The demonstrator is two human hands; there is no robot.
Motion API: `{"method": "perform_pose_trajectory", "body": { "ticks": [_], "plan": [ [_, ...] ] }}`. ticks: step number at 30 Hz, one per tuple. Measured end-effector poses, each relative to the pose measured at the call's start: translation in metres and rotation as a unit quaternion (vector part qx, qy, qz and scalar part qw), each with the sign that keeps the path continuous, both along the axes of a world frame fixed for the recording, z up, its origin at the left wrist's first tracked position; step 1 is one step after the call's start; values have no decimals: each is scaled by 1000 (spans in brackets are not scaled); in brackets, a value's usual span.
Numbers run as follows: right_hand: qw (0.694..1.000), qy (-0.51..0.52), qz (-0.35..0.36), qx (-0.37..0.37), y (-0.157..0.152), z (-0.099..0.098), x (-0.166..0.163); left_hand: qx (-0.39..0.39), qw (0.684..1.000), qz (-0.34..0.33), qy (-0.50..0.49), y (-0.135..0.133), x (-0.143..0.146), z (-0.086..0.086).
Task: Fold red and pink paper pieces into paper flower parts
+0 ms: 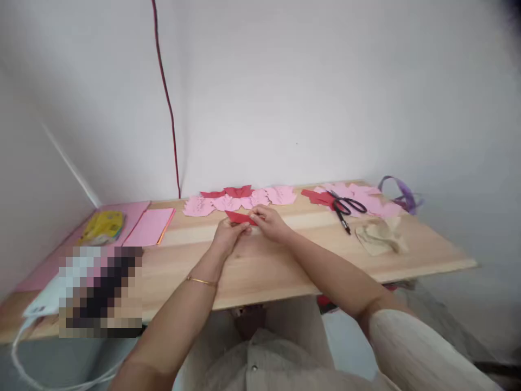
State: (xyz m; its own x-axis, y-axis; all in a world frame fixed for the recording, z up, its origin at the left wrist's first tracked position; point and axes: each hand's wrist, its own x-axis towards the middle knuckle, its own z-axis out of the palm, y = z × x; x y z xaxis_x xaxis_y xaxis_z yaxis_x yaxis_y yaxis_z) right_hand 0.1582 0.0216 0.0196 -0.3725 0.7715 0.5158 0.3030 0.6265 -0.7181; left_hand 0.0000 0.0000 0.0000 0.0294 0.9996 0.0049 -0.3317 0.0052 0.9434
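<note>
Over the middle of the wooden table, a piece of folded red paper (239, 217) is held between my two hands. My left hand (228, 234) is closed on its left and lower side. The fingers of my right hand (269, 221) pinch its right end. Just behind lie pink paper cut-outs (228, 203) with jagged edges and dark markings, in a row. Two red paper pieces (239, 191) rest at the back of that row. Which fold my fingertips press is too small to tell.
Black-handled scissors (345, 203) and a black pen (344, 224) lie at right by red strips (315, 197) and pink paper pieces (380, 203). Crumpled beige cloth or paper (380, 238) sits nearer. At left are pink sheets (148, 228), a yellow packet (103, 225) and a white corded device (49, 293).
</note>
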Motion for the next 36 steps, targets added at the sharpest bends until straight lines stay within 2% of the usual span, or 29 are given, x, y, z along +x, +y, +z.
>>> {"method": "perform_pose_trajectory", "body": {
  "ticks": [7, 18, 26, 29, 33, 36],
  "plan": [
    [997, -2, 2, -76, -1, -2, 1, -4, 1000, -3, 28, -1, -2, 0],
    [996, 21, 18, -85, -2, -2, -3, 16, 998, 55, -17, 0, -1, 4],
    [992, 43, 41, -115, -4, -3, -4, 11, 996, 63, -69, -3, 0, 10],
    [985, 62, 43, -157, -3, -2, -4, -13, 995, 45, -86, -4, 0, 14],
    [967, 117, 47, -221, -3, 0, -2, -24, 998, 24, -55, -4, 0, 14],
    [966, 122, 45, -225, -4, 2, -1, 0, 999, 37, -17, -1, -2, 9]
  ]
}}
